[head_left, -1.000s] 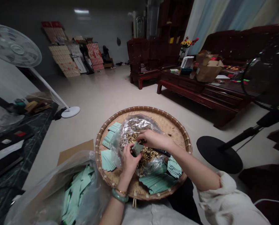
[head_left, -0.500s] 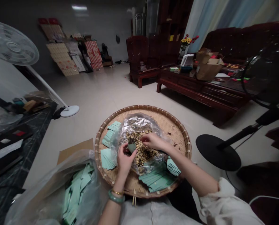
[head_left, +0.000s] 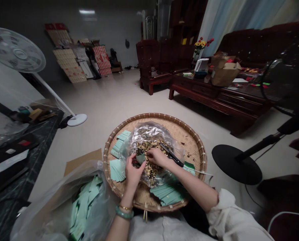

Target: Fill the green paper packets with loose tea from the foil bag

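A round woven basket tray (head_left: 197,144) rests on my lap. In it lies a clear plastic bag (head_left: 146,132) of brown dried bits, with stacks of mint-green paper packets (head_left: 168,194) around it. My left hand (head_left: 132,170) is closed on a small green packet (head_left: 140,158) held over the bag. My right hand (head_left: 158,157) pinches together at the packet's mouth, touching the dried bits; what its fingers hold is too small to name. A dark thin tool (head_left: 171,154) lies across the bag just behind my right hand.
A large plastic bag of green packets (head_left: 82,207) sits at my lower left on cardboard (head_left: 82,160). A white standing fan (head_left: 16,50) is to the left, a black fan base (head_left: 236,164) to the right. Dark wooden table (head_left: 215,93) and chairs stand beyond.
My right hand drew back from the far side of the bag toward the packet in my left hand, uncovering the dark tool. My left hand stayed with the packet.
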Demonstrator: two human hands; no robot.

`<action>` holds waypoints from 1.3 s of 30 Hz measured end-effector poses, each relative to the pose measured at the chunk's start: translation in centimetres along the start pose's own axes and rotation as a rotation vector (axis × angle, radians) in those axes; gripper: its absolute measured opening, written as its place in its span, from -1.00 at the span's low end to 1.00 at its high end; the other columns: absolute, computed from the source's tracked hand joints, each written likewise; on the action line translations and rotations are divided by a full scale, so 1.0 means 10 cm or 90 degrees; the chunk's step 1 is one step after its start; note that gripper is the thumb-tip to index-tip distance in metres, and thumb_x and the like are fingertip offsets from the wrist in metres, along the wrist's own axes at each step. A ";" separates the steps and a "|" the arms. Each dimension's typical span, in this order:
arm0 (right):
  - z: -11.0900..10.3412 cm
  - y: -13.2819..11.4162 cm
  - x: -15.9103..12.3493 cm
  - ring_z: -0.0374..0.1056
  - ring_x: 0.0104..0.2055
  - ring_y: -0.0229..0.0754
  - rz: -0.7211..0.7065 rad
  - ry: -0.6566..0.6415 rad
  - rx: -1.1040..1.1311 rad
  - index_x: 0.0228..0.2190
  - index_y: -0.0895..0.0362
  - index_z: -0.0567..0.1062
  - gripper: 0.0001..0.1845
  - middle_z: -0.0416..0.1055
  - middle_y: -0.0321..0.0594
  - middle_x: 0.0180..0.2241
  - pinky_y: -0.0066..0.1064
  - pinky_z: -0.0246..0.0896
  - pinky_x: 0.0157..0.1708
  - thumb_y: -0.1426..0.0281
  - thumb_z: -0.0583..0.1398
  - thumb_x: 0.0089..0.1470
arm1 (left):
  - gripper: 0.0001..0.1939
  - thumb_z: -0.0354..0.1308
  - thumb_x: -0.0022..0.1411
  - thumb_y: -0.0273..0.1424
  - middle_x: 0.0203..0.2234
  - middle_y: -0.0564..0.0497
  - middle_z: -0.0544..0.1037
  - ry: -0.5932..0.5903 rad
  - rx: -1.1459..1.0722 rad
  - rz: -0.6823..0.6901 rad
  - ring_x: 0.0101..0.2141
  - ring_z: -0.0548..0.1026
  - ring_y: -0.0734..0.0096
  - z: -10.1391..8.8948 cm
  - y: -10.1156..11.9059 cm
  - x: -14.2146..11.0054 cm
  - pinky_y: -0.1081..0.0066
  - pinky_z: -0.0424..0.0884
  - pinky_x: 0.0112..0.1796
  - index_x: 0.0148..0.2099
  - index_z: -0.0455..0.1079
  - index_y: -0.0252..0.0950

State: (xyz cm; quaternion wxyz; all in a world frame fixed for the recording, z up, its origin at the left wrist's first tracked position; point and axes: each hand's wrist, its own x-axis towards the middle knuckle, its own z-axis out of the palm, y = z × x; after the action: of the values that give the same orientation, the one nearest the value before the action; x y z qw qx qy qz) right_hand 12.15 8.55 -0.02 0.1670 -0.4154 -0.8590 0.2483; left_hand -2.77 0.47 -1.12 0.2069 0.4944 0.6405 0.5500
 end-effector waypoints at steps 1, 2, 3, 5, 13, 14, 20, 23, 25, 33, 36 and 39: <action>-0.03 0.01 0.00 0.34 -0.40 -0.23 0.003 0.007 0.010 -0.44 0.19 0.54 -0.87 0.45 -0.21 -0.46 -0.49 0.13 -0.38 0.57 0.19 -0.09 | -0.49 0.31 -0.11 -0.27 -0.31 -0.06 0.48 -0.008 0.012 0.007 -0.31 0.47 0.31 0.00 0.01 0.00 0.32 0.42 -0.26 -0.09 0.32 -0.31; -0.07 0.02 -0.01 0.35 -0.40 -0.24 0.010 0.020 0.027 -0.43 0.18 0.55 -0.86 0.47 -0.22 -0.45 -0.49 0.15 -0.38 0.56 0.19 -0.08 | -0.50 0.30 -0.10 -0.28 -0.30 -0.07 0.47 -0.018 0.024 0.016 -0.31 0.47 0.31 0.00 0.02 -0.01 0.31 0.42 -0.26 -0.09 0.31 -0.31; -0.12 0.03 -0.02 0.36 -0.40 -0.24 0.017 0.040 0.051 -0.40 0.17 0.55 -0.85 0.49 -0.22 -0.44 -0.48 0.17 -0.37 0.55 0.19 -0.07 | -0.51 0.29 -0.08 -0.28 -0.29 -0.07 0.46 -0.025 0.038 0.025 -0.31 0.46 0.31 0.00 0.04 -0.01 0.30 0.42 -0.26 -0.09 0.30 -0.31; -0.26 0.01 -0.05 0.38 -0.40 -0.23 0.032 0.090 0.124 -0.38 0.16 0.56 -0.84 0.51 -0.23 -0.42 -0.46 0.22 -0.36 0.53 0.20 -0.06 | -0.53 0.29 -0.08 -0.29 -0.28 -0.07 0.43 -0.026 0.060 0.043 -0.34 0.44 0.32 0.01 0.07 -0.01 0.30 0.42 -0.28 -0.10 0.30 -0.31; -0.74 -0.39 -0.15 0.39 -0.35 -0.24 -0.068 0.141 0.234 -0.27 0.11 0.55 -0.79 0.49 -0.21 -0.33 -0.43 0.31 -0.35 0.48 0.21 -0.02 | -0.58 0.26 -0.07 -0.34 -0.29 -0.05 0.41 -0.036 0.100 0.082 -0.36 0.42 0.31 0.06 0.14 -0.02 0.29 0.41 -0.30 -0.11 0.32 -0.27; -0.74 -0.42 -0.14 0.39 -0.34 -0.24 -0.078 0.134 0.226 -0.27 0.11 0.55 -0.78 0.50 -0.21 -0.33 -0.42 0.31 -0.33 0.50 0.21 -0.03 | -0.58 0.26 -0.07 -0.35 -0.29 -0.04 0.41 -0.034 0.103 0.082 -0.36 0.42 0.31 0.06 0.14 -0.02 0.29 0.41 -0.30 -0.11 0.32 -0.26; -0.68 -0.41 -0.14 0.41 -0.32 -0.22 -0.054 0.174 0.220 -0.34 0.12 0.56 -0.84 0.51 -0.21 -0.33 -0.41 0.31 -0.30 0.50 0.22 -0.04 | -0.59 0.26 -0.08 -0.36 -0.30 -0.03 0.42 -0.029 0.121 0.074 -0.39 0.42 0.33 0.06 0.14 -0.03 0.31 0.41 -0.32 -0.12 0.33 -0.26; -0.69 -0.40 -0.16 0.41 -0.36 -0.22 -0.018 0.218 0.250 -0.41 0.14 0.56 -0.91 0.52 -0.22 -0.40 -0.42 0.30 -0.33 0.46 0.24 -0.05 | -0.59 0.26 -0.07 -0.34 -0.29 -0.04 0.41 -0.034 0.116 0.082 -0.39 0.42 0.33 0.06 0.12 -0.03 0.30 0.41 -0.32 -0.12 0.32 -0.26; -0.69 -0.43 -0.17 0.41 -0.36 -0.22 -0.013 0.220 0.270 -0.42 0.13 0.56 -0.91 0.52 -0.23 -0.40 -0.43 0.30 -0.34 0.43 0.24 -0.04 | -0.58 0.26 -0.07 -0.34 -0.30 -0.04 0.41 -0.036 0.115 0.085 -0.38 0.41 0.33 0.06 0.11 -0.04 0.30 0.41 -0.31 -0.11 0.32 -0.26; -0.59 -0.37 -0.17 0.39 -0.44 -0.24 0.068 0.225 0.366 -0.35 0.16 0.54 -0.82 0.50 -0.19 -0.38 -0.43 0.32 -0.42 0.35 0.19 0.01 | -0.60 0.27 -0.07 -0.35 -0.30 -0.04 0.42 -0.025 0.115 0.081 -0.38 0.42 0.33 0.06 0.15 -0.05 0.31 0.41 -0.31 -0.13 0.32 -0.28; -0.46 -0.29 -0.20 0.40 -0.27 -0.19 0.076 0.153 0.426 -0.19 0.12 0.50 -0.68 0.48 -0.17 -0.22 -0.40 0.35 -0.33 0.32 0.24 -0.06 | -0.58 0.27 -0.08 -0.37 -0.29 -0.05 0.41 -0.029 0.112 0.079 -0.38 0.42 0.34 0.06 0.14 -0.05 0.30 0.41 -0.31 -0.11 0.32 -0.28; -0.33 -0.25 -0.20 0.40 -0.29 -0.20 0.100 0.092 0.566 -0.14 0.12 0.45 -0.56 0.47 -0.18 -0.24 -0.44 0.36 -0.44 0.28 0.27 -0.12 | -0.59 0.26 -0.08 -0.38 -0.28 -0.04 0.41 -0.036 0.116 0.080 -0.37 0.42 0.33 0.07 0.13 -0.05 0.30 0.41 -0.30 -0.11 0.32 -0.27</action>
State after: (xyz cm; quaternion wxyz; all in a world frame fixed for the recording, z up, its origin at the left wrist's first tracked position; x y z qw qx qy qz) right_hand 13.40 6.53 3.94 0.3690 -0.3835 -0.6213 0.5751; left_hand -1.47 0.20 -0.26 0.1446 0.5655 0.6494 0.4874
